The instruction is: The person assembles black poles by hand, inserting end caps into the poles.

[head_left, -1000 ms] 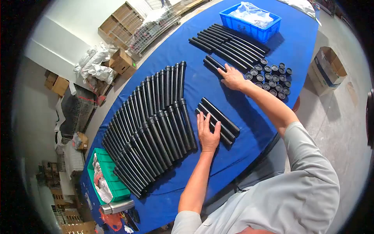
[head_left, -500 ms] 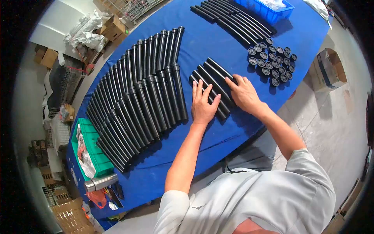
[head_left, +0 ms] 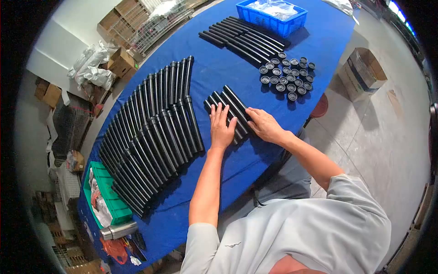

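Observation:
Several plain black tubes (head_left: 235, 101) lie side by side at a slant on the blue cloth. My left hand (head_left: 222, 133) rests flat across their left side, fingers stretched out. Along the right edge of the same tubes lies my right hand (head_left: 268, 128), its fingers extended and touching the outermost one; part of its fingertips is hard to make out. Left of my hands, many black tubes with collared ends (head_left: 157, 125) are laid out in two overlapping rows. Round black caps (head_left: 291, 77) stand in a cluster beyond my right hand.
More black tubes (head_left: 242, 39) lie at the far side near a blue crate (head_left: 292, 28) holding clear plastic. A green crate (head_left: 119, 213), a metal cylinder (head_left: 119, 230) and a red plastic bag (head_left: 114, 250) are at the near left. A cardboard box (head_left: 360, 75) stands on the floor at right.
The tubes under my hands now lie closer together, and my right hand has come in nearer to my left. The whole view has also shifted.

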The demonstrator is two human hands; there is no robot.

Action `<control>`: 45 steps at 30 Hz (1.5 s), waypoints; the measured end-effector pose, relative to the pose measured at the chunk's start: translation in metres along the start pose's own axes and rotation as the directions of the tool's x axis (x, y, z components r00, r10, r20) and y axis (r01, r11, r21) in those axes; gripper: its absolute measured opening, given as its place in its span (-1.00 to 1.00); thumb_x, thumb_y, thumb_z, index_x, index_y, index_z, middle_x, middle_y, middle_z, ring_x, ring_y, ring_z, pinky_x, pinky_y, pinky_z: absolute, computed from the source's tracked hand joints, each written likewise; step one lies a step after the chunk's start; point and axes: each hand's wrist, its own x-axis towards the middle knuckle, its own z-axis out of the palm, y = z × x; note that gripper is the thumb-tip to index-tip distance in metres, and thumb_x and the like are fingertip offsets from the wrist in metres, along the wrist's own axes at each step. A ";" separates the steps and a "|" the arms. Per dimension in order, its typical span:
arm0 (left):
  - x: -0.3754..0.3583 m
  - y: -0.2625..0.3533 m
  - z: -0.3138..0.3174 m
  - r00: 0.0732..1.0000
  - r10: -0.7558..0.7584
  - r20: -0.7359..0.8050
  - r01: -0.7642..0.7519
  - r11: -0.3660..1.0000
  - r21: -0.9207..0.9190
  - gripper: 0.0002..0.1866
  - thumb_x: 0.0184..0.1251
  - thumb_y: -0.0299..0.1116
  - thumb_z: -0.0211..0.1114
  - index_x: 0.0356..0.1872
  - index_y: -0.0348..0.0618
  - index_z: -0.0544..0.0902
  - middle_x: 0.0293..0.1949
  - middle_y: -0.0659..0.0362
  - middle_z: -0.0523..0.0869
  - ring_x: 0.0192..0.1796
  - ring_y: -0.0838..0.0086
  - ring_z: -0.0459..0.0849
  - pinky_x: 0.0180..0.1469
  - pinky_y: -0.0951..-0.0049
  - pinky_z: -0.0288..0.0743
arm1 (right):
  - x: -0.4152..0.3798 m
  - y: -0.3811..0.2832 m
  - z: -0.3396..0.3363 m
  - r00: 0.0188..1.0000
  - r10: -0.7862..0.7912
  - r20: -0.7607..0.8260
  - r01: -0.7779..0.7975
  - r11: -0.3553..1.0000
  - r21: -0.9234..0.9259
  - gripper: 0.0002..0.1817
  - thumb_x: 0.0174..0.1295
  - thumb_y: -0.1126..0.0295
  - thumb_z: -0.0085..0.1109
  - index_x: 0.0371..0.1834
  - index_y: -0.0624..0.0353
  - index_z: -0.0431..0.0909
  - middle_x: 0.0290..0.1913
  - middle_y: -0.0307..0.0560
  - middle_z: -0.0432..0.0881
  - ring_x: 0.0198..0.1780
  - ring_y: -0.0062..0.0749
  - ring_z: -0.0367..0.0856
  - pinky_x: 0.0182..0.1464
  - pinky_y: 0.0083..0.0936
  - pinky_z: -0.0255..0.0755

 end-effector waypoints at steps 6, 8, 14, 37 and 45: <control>-0.028 0.006 -0.015 0.990 -0.135 -0.030 0.133 0.989 -0.063 -0.41 0.62 -0.09 0.15 0.44 -0.35 0.48 0.53 -0.30 0.35 0.62 -0.17 0.21 0.62 0.03 0.11 | 0.037 0.034 -0.054 0.989 -0.099 -0.111 0.029 0.860 -0.510 -0.37 0.23 0.23 0.43 0.38 0.12 0.50 0.45 0.25 0.43 0.45 0.15 0.39 0.48 0.03 0.27; -0.048 0.008 -0.017 0.989 -0.130 -0.076 0.133 0.991 0.031 -0.46 0.58 -0.17 0.21 0.37 -0.39 0.54 0.50 -0.31 0.38 0.57 -0.18 0.31 0.57 0.02 0.21 | 0.056 0.049 -0.070 0.983 -0.082 -0.162 -0.045 0.756 -0.653 -0.39 0.17 0.23 0.44 0.32 0.08 0.54 0.53 0.29 0.32 0.56 0.17 0.25 0.57 0.09 0.10; -0.058 0.019 -0.019 0.946 -0.232 -0.226 0.230 0.973 -0.035 -0.52 0.39 -0.26 0.40 0.23 -0.34 0.62 0.47 -0.25 0.44 0.49 -0.09 0.45 0.49 0.08 0.36 | 0.090 0.091 -0.069 0.999 -0.033 0.003 0.024 0.655 -0.756 -0.66 0.36 0.38 0.09 0.17 0.12 0.60 0.56 0.33 0.29 0.63 0.19 0.16 0.65 0.07 -0.04; -0.044 0.032 -0.037 0.881 -0.407 -0.240 0.423 0.906 0.018 -0.36 0.16 -0.49 0.26 0.33 -0.32 0.39 0.13 -0.27 0.59 0.18 -0.25 0.59 0.27 -0.06 0.49 | -0.047 -0.049 -0.103 0.988 0.142 -0.058 -0.149 0.979 -0.140 -0.18 0.20 0.43 0.45 0.54 0.21 0.28 0.02 0.10 0.57 -0.04 -0.13 0.65 -0.01 -0.29 0.58; -0.168 0.129 -0.133 0.961 -0.251 0.114 0.271 0.936 -0.223 -0.31 0.21 -0.58 0.31 0.44 -0.32 0.41 0.09 -0.08 0.66 0.10 0.29 0.70 0.19 0.30 0.58 | -0.084 -0.116 -0.033 0.720 0.002 0.694 -0.682 0.185 0.707 -0.04 0.21 0.37 0.55 0.65 0.08 0.20 -0.06 -0.33 0.56 -0.13 -0.71 0.50 -0.14 -0.66 0.43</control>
